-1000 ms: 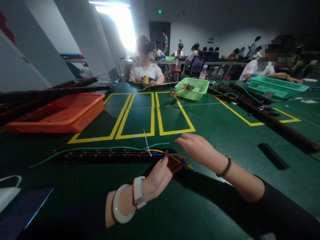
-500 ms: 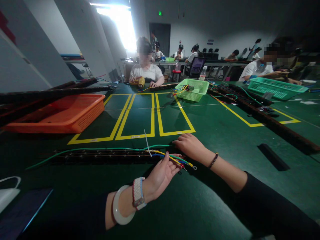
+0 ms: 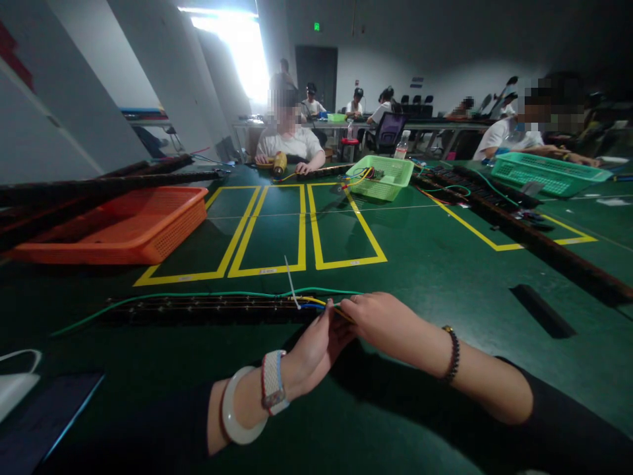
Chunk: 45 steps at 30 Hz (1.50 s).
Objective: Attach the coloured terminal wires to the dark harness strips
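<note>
A long dark strip (image 3: 208,309) with thin rods and small metal points along it lies across the table in front of me. Yellow and blue wires (image 3: 312,305) leave its right end and run into my hands. My left hand (image 3: 314,353) holds this bundle between thumb and fingers. Right against it, my right hand (image 3: 380,318) is closed over the wires from above, hiding their lugged ends. A loose green wire (image 3: 198,295) lies along the strip's far side and reaches my right hand. One white cable tie (image 3: 291,284) sticks up from the bundle, left of my fingers.
An orange basket (image 3: 173,227) stands at left below long dark strips (image 3: 99,181). Yellow tape rectangles (image 3: 267,270) mark the table. Beyond are a green basket (image 3: 380,178) and a person (image 3: 289,145) with a yellow tool (image 3: 279,162). A black piece (image 3: 542,311) lies at right.
My right hand has come down and closed over the wires' right ends, covering the lugs. My left hand has drawn its fingers in around the bundle. The strip has stayed put.
</note>
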{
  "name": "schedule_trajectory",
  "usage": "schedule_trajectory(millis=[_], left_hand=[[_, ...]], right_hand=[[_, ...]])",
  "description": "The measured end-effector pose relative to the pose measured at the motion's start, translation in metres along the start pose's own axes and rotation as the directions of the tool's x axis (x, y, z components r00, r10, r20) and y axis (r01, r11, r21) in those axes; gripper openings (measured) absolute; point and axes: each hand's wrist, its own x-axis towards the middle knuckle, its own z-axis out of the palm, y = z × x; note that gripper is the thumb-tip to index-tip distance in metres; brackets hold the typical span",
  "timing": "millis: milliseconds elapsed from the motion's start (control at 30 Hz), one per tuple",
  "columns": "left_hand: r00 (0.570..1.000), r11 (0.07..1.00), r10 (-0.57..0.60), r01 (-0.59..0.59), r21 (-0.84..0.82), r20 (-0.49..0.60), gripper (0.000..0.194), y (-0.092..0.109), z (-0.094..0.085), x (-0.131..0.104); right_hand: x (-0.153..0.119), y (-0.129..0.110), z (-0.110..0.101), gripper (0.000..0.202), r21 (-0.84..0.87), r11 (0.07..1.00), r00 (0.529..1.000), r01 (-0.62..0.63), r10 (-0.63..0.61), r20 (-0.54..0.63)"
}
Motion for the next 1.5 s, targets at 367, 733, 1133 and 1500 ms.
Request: schedule_trajectory(millis=[367, 733, 1133, 1500], left_hand=[[1.0, 1.0, 0.004, -0.004, 0.013, 0.006, 0.024, 0.001, 0.0, -0.002], [0.999, 0.997, -0.015, 0.012, 0.071, 0.045, 0.027, 0.005, 0.004, -0.007], [0.999, 0.997, -0.048, 0.047, 0.063, 0.022, 0.028, 0.004, 0.003, -0.005], [0.998, 0.998, -0.026, 0.023, 0.055, 0.063, 0.027, 0.004, 0.002, -0.005]], right_hand=[[0.002, 0.003, -0.001, 0.013, 0.005, 0.998, 0.997, -0.056, 0.056, 0.044], [0.004, 0.011, -0.014, 0.014, 0.007, 0.987, 0.987, -0.159, 0.159, 0.012], [0.014, 0.034, 0.006, 0.022, 0.223, 0.965, 0.983, -0.141, 0.111, 0.143], [0.008, 0.031, -0.015, 0.018, 0.146, 0.971, 0.982, -0.19, 0.187, 0.037]])
